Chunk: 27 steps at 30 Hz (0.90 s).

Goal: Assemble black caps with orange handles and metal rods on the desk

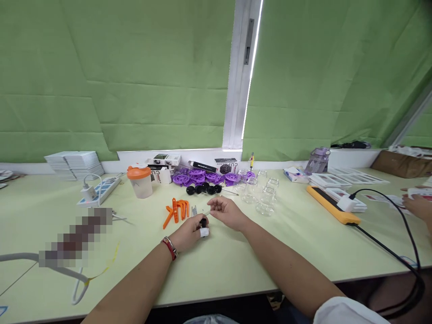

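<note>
My left hand [189, 233], with white tape round the thumb, is closed on a small black part [203, 222]. Close against it, my right hand [227, 212] pinches a thin metal spring [207, 213] at the black part; whether the spring sits inside the part I cannot tell. Several orange plastic levers [176, 210] lie to the left of my hands. Metal pins [194, 211] lie just behind my left hand. Beyond are several black round knobs [204, 188] and a pile of purple plastic parts [195, 177].
Clear glass jars [265, 203] stand right of the pile, an orange-lidded cup [140, 181] to its left. Power strips lie at left [101, 190] and right [332, 206], the right one with a black cable [378, 247]. A co-worker's hand [418, 204] shows at far right.
</note>
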{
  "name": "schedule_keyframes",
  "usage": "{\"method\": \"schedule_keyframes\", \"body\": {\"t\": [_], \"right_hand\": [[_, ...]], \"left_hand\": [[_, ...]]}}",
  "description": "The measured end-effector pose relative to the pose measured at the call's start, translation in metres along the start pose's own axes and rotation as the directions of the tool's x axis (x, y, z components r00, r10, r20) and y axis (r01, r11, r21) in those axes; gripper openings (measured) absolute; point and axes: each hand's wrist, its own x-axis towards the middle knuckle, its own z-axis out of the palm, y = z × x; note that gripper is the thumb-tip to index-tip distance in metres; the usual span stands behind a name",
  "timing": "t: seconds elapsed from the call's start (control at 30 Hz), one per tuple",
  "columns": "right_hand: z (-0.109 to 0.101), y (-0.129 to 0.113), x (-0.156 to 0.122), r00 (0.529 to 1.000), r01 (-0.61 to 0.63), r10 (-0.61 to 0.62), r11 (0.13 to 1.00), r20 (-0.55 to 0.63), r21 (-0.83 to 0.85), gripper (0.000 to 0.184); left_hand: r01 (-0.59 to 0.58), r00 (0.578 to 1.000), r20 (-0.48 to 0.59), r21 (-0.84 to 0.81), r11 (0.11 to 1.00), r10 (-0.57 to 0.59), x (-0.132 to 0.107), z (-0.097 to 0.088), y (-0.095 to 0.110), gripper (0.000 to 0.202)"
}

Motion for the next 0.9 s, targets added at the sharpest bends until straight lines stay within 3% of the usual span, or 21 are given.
{"method": "schedule_keyframes", "body": {"t": [0.23,0.47,0.9], "right_hand": [[0.007,0.002,-0.004,0.999,-0.037,0.038,0.999,-0.01,0.021,0.022],[0.013,0.007,-0.003,0.997,0.033,-0.036,0.999,-0.072,-0.043,0.02],[0.02,0.015,-0.01,0.989,0.15,-0.144,0.959,0.041,-0.239,0.023]], "left_hand": [[-0.024,1.0,-0.005,0.062,0.998,0.025,-0.001,-0.001,0.002,0.026],[-0.028,1.0,-0.013,0.071,0.997,0.029,0.0,0.0,-0.002,0.023],[-0.031,0.999,-0.01,0.027,0.999,0.031,0.002,0.001,-0.007,0.025]]}}
